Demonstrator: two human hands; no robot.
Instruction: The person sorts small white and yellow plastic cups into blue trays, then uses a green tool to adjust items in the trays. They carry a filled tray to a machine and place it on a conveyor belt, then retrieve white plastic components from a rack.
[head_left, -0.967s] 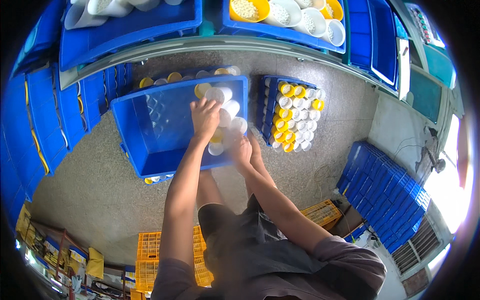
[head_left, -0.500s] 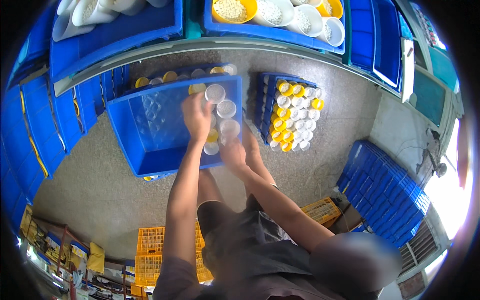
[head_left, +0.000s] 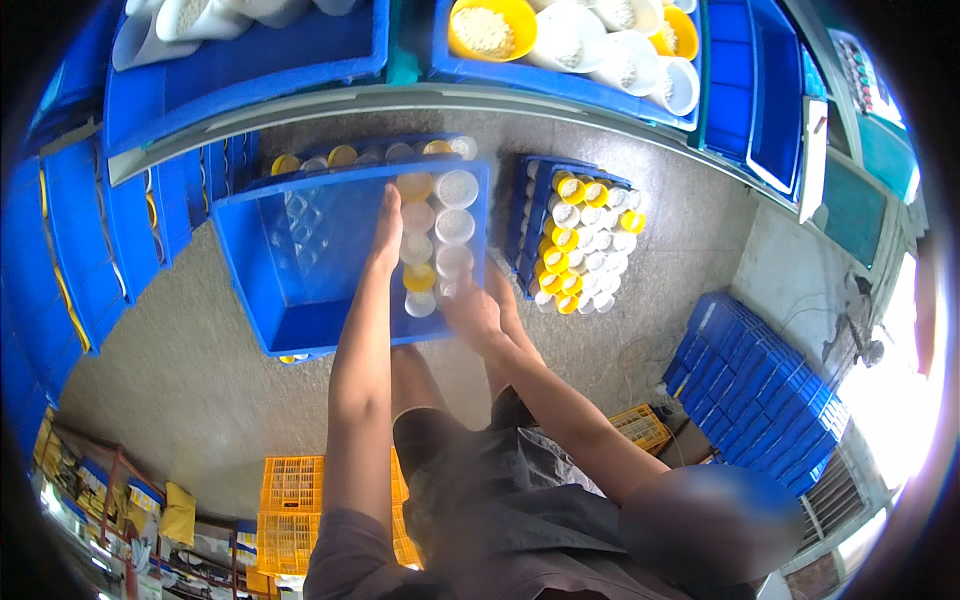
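A blue plastic crate (head_left: pixel 285 200) stands in front of me. Along its right side, two columns of white and yellow cups, such as the white cup (head_left: pixel 455 226), fill that end. Pale granules show in some of them. My left hand (head_left: pixel 388 228) is held upright and flat, fingers stretched out, along the left side of the inner column. Close to the near end of the outer column is my right hand (head_left: pixel 474 312), beside a white cup (head_left: pixel 453 263). Its fingers are blurred, so whether they grip a cup does not show.
Right of the crate stands a stack of blue crates topped with white and yellow cups (head_left: pixel 590 240). A shelf (head_left: pixel 400 97) ahead bears crates of granule-filled cups. Blue crates (head_left: pixel 760 390) are stacked at the right and along the left. Yellow crates (head_left: pixel 290 510) stand behind.
My left hand has moved left off the cup tops and straightened flat beside the inner column. The outer cups now stand in a straighter line. My right hand has shifted slightly.
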